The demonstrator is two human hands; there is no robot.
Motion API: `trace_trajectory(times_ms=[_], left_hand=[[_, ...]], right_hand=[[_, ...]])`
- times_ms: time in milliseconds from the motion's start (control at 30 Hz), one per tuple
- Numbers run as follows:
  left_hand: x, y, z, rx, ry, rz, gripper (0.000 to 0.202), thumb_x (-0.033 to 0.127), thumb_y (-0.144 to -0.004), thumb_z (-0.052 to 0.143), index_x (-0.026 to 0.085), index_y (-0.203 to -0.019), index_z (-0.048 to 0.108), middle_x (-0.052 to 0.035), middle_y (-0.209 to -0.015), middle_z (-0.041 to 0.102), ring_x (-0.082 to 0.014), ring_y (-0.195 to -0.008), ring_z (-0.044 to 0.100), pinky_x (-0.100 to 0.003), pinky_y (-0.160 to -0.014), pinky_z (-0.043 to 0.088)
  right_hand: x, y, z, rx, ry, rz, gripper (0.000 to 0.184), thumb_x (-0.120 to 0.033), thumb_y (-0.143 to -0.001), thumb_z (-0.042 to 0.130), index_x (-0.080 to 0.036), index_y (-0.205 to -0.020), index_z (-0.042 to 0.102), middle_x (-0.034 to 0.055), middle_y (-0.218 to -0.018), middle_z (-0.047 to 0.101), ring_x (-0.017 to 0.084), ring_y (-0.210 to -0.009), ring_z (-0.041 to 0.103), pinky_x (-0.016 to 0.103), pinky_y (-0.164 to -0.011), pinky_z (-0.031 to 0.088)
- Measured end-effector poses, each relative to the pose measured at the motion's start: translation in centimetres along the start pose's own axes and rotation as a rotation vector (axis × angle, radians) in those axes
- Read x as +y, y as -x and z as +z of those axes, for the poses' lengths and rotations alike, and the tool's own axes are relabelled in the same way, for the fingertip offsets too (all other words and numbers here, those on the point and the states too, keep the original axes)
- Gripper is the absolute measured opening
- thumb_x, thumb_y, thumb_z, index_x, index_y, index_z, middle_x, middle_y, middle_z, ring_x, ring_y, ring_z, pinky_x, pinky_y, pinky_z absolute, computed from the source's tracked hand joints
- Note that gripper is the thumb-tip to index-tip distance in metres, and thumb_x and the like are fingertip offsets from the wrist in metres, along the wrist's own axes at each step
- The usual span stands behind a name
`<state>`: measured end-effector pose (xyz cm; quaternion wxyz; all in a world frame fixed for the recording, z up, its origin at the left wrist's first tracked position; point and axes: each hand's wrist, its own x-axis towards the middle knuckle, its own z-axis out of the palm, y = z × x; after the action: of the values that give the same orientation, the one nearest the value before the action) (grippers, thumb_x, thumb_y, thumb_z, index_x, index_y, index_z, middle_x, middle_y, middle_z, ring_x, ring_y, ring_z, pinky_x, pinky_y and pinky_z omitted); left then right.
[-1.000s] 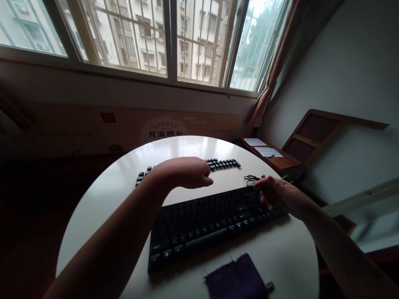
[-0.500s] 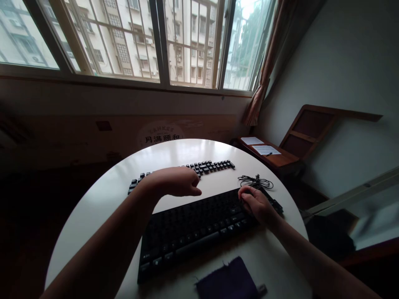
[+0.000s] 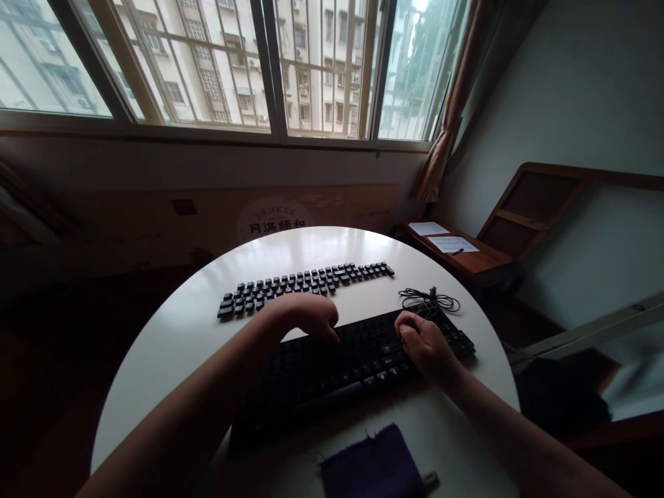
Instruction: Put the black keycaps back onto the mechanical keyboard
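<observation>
Black computer keyboard (image 3: 357, 361) lying aslant on the round white table (image 3: 155, 360), keys capped along its near edge! Just beyond, loose black keycaps (image 3: 342, 277) sit in staggered rows

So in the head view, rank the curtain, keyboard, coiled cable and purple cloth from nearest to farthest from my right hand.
1. Keyboard: right at your right hand, extending leftward.
2. Coiled cable: just beyond the hand.
3. Purple cloth: left of it, closer to you.
4. Curtain: far beyond the table.
</observation>
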<state>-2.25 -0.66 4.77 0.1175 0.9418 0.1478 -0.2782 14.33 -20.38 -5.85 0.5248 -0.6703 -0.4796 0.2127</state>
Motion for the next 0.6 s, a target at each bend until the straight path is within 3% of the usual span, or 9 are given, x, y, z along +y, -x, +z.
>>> trace_trajectory(times_ms=[300, 600], left_hand=[[-0.4, -1.6, 0.9, -0.058, 0.059, 0.004, 0.035, 0.050, -0.080, 0.066, 0.016, -0.071, 0.068, -0.0025, -0.066, 0.063, -0.0142, -0.055, 0.050, -0.027, -0.054, 0.038], [-0.8, -1.9, 1.1, -0.087, 0.116, 0.008, 0.034, 0.049, -0.079, 0.066, 0.016, -0.071, 0.066, -0.0021, -0.064, 0.060, -0.0150, -0.055, 0.050, -0.028, -0.052, 0.039]], right_hand=[[-0.3, -0.3, 0.1, 0.018, 0.061, -0.010, 0.021, -0.032, -0.091, 0.042, -0.020, -0.080, 0.054, -0.0027, -0.058, 0.046, 0.012, -0.048, 0.039, 0.023, -0.044, 0.030], [-0.4, -0.4, 0.1, -0.031, 0.098, -0.029, 0.021, -0.032, -0.091, 0.041, -0.020, -0.077, 0.053, -0.0035, -0.056, 0.043, 0.013, -0.048, 0.039, 0.024, -0.046, 0.030]])
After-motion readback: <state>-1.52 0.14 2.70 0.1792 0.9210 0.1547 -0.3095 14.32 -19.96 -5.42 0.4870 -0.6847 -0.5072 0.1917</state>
